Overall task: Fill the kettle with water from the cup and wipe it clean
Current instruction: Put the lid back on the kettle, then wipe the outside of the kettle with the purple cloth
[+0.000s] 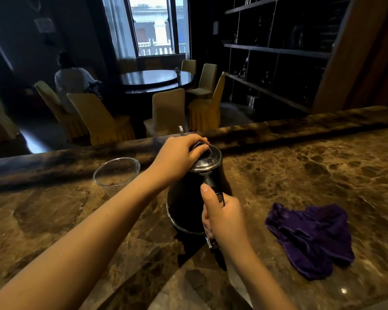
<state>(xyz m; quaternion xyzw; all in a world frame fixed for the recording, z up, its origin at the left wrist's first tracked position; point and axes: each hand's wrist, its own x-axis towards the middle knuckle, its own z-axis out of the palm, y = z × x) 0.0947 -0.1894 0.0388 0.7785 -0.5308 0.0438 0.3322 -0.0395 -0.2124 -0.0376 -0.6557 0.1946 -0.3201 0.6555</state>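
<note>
Glossy black pear-shaped kettle [186, 202], marble counter [300, 166]

A brown marble counter [311, 166] with a raised dark ledge spans the foreground. Beyond it, ahead of the hands, a dim dining room holds a round dark table [154, 80] ringed by chairs in yellowish pleated covers [99, 118]. A tall window [157, 25] behind the table gives the only bright daylight. Dark open shelving [276, 50] fills the wall off to the right. A person in a pale shirt [73, 80] sits at far left.
</note>
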